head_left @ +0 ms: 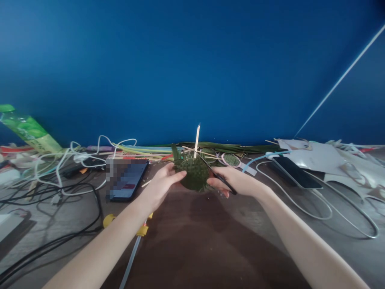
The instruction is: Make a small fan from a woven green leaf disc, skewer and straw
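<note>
Green woven piece (pixel 194 176) between left hand (pixel 162 184) and right hand (pixel 236 179).

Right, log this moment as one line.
Left hand: touching rounded dark-green woven piece | right hand: holding slim black tool | pale thin sticks: nearly upright

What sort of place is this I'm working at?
Probably a cluttered desk used for handicrafts: the left hand holds a woven green piece, long green strips lie along the blue wall, and a phone rests on the right.
</note>
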`<action>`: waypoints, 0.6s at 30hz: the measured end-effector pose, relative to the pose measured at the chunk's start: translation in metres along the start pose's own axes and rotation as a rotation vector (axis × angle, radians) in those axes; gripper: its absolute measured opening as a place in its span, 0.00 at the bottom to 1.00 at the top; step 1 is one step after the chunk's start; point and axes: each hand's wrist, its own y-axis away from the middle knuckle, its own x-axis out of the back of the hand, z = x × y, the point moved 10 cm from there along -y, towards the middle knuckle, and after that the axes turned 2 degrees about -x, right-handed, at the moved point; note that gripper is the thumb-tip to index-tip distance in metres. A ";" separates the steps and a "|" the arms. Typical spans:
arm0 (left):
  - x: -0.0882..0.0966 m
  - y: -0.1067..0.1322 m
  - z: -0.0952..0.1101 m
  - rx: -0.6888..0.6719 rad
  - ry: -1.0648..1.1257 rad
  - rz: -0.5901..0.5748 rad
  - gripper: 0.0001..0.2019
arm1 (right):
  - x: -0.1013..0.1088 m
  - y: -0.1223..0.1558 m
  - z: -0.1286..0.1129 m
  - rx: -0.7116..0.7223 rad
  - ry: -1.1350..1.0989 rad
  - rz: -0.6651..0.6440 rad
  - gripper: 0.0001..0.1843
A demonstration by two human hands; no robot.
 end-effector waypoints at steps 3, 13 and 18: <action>-0.009 0.000 -0.003 0.032 0.027 -0.051 0.19 | 0.000 0.000 0.000 0.001 0.012 -0.001 0.18; -0.012 0.004 0.003 -0.014 0.031 -0.053 0.19 | 0.000 0.001 -0.008 0.064 0.029 -0.005 0.20; -0.012 0.002 0.005 -0.026 0.034 -0.059 0.19 | 0.001 0.000 -0.009 0.096 0.061 0.040 0.20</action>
